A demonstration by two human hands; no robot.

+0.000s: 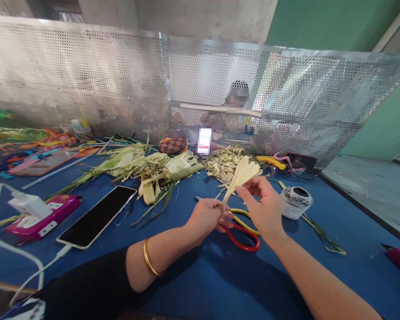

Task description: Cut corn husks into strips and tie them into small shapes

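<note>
My left hand (211,217), a gold bangle on its wrist, pinches the narrow lower end of a pale corn husk bundle (239,175). The husk fans out wider toward its top. My right hand (262,206) has its thumb and fingers closed on the right edge of the fanned part. Below and between the hands lie scissors (243,242) with one red and one yellow handle loop; their blades are partly hidden behind my left hand. A spool of white string (296,202) stands just right of my right hand.
Corn husks (153,166) and a pile of scraps (226,164) lie at the back. On the left are a phone (98,216) on a cable and a magenta power strip (46,218). A perforated metal screen (120,80) borders the table; a person sits behind it.
</note>
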